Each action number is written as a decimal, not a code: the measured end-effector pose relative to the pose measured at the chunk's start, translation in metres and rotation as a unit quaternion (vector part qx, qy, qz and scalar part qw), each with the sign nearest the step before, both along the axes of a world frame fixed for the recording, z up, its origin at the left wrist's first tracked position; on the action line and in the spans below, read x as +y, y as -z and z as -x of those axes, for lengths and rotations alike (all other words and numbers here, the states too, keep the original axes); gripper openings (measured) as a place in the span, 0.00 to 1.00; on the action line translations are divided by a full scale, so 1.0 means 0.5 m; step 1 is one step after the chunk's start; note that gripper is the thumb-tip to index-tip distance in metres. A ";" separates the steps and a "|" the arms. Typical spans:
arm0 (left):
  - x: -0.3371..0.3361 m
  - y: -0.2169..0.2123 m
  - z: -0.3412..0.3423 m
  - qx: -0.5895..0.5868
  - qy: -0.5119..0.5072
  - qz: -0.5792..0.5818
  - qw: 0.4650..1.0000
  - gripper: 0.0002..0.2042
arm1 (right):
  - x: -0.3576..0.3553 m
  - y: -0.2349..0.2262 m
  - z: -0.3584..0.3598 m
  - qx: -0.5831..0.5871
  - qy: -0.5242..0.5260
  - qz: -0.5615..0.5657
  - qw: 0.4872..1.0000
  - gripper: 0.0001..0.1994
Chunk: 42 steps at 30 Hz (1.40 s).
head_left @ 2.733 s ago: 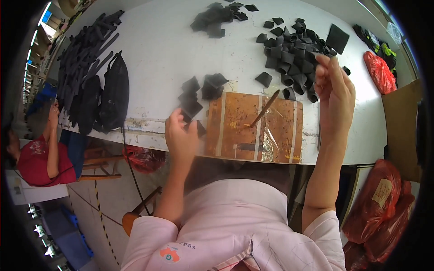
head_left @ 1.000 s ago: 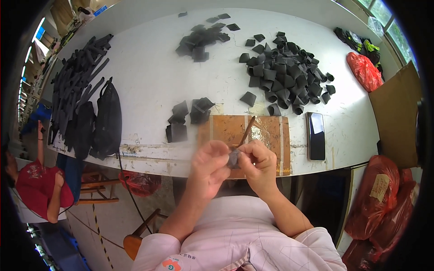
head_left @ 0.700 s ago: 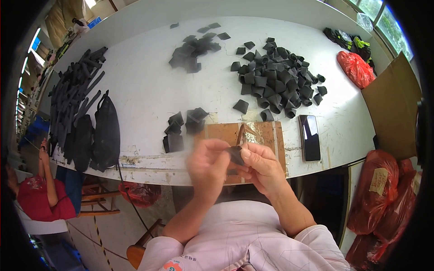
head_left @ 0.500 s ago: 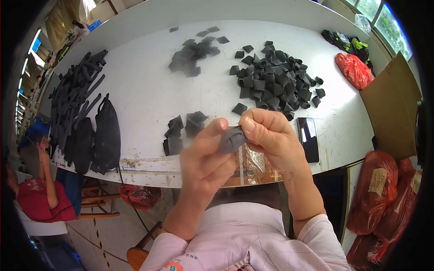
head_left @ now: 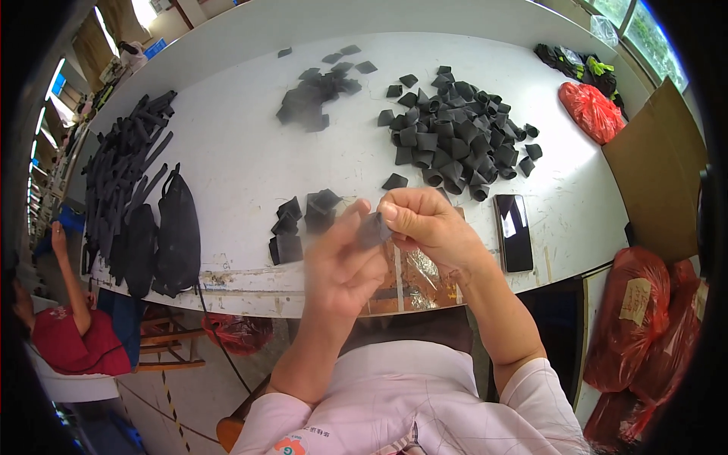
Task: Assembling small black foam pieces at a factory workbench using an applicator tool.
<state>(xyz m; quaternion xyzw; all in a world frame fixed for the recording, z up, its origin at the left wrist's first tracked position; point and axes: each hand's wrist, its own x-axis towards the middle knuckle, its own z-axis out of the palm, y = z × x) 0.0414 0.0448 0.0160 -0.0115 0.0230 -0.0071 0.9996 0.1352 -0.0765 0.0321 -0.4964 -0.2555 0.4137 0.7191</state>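
At the frame's centre, the right hand (head_left: 438, 229) is pinching the piece (head_left: 372, 232) near its upper-right corner; the left hand (head_left: 340, 271) is showing blurred, its grip unclear; the piece is looking light and soft, probably suiting an edge pinch

My pale pink shirt (head_left: 402, 371) carries an orange emblem (head_left: 288, 446) and small dark lettering (head_left: 315, 434). On the red plastic bag (head_left: 616, 345), a tan label (head_left: 635, 299) bears illegible writing; faint print (head_left: 61, 312) marks a co-worker's crimson shirt (head_left: 80, 345).
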 end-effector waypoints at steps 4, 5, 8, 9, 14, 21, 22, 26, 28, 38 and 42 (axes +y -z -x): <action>-0.017 0.027 0.023 0.026 -0.120 -0.299 0.946 0.08 | -0.007 0.042 0.010 0.007 -0.010 -0.025 1.000 0.16; -0.019 0.015 0.026 0.057 -0.133 -0.338 0.930 0.09 | -0.007 0.041 0.010 -0.017 -0.005 -0.010 1.000 0.16; -0.022 -0.007 0.015 0.102 -0.206 -0.515 0.826 0.11 | -0.005 0.026 0.010 -0.153 0.065 0.042 0.985 0.14; -0.022 -0.016 0.014 0.079 -0.251 -0.601 0.755 0.16 | -0.007 0.019 0.015 -0.257 0.127 0.083 0.954 0.13; -0.001 -0.040 0.001 -0.037 -0.309 -0.758 0.573 0.13 | -0.023 0.012 0.048 -0.441 0.273 0.038 0.854 0.14; -0.018 -0.033 0.015 0.018 -0.319 -0.522 0.791 0.06 | -0.005 -0.014 0.072 -0.585 0.323 0.032 0.743 0.15; -0.021 -0.032 0.016 0.019 -0.319 -0.522 0.791 0.06 | -0.004 -0.017 0.073 -0.606 0.333 0.040 0.721 0.13; -0.028 -0.026 0.022 0.021 -0.307 -0.411 0.858 0.06 | -0.002 -0.012 0.068 -0.605 0.332 0.043 0.722 0.09; -0.033 -0.022 0.026 0.019 -0.303 -0.421 0.855 0.05 | -0.001 0.011 0.059 -0.573 0.316 0.014 0.756 0.07; -0.022 -0.004 0.018 0.012 -0.327 -0.448 0.832 0.05 | 0.003 0.002 0.061 -0.494 0.310 0.022 0.812 0.06; -0.029 0.001 0.023 0.027 -0.330 -0.428 0.841 0.04 | 0.000 0.007 0.053 -0.499 0.282 0.024 0.819 0.06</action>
